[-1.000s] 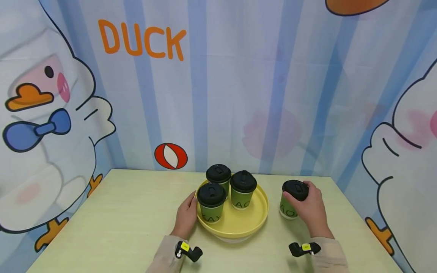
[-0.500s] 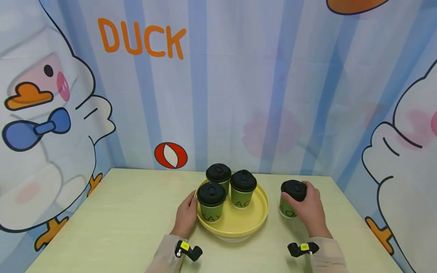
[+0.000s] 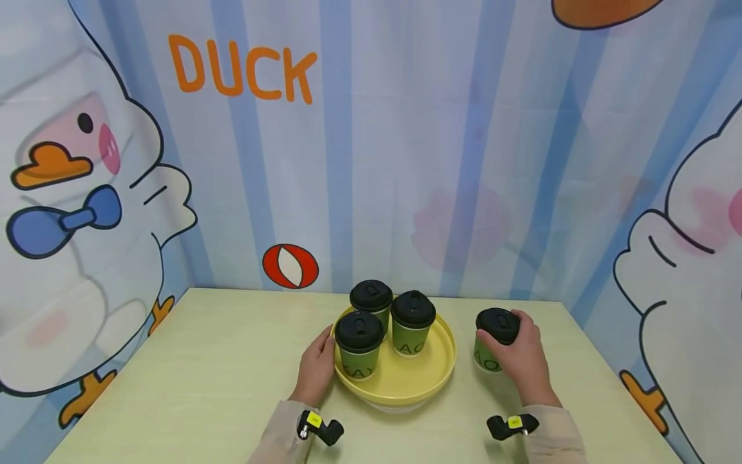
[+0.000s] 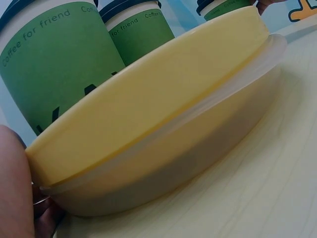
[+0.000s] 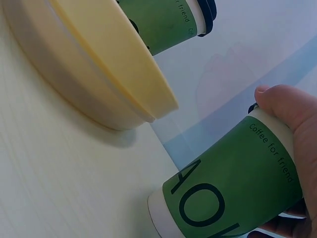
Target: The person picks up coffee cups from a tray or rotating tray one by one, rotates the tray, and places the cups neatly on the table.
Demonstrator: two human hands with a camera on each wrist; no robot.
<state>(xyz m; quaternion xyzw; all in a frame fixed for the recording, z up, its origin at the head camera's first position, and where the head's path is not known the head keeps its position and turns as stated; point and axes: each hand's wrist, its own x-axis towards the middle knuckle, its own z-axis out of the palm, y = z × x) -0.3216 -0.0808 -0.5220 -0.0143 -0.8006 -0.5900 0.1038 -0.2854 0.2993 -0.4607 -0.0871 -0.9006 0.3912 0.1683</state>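
My right hand (image 3: 526, 356) grips a green paper coffee cup (image 3: 485, 356) near its black lid, thumb on the near side and fingers behind. This cup stands upright, to the right of a round yellow tray (image 3: 414, 381). In the right wrist view the cup (image 5: 228, 183) shows dark printed letters and its white bottom rim. My left hand (image 3: 313, 368) holds the tray's left edge, with fingers partly hidden under the rim in the left wrist view. Three similar lidded cups stand on the tray: a front one (image 3: 359, 345), a back one (image 3: 371, 296) and a right one (image 3: 413, 322).
Beneath the yellow tray is a pale translucent base (image 4: 198, 153), resting on the light wooden table (image 3: 232, 386). A curtain (image 3: 394, 142) with duck pictures hangs along the table's back edge. Each wrist wears a small black camera.
My right hand and the cup in it have shifted slightly left, toward the tray. My left hand, the tray and its three cups have stayed in place.
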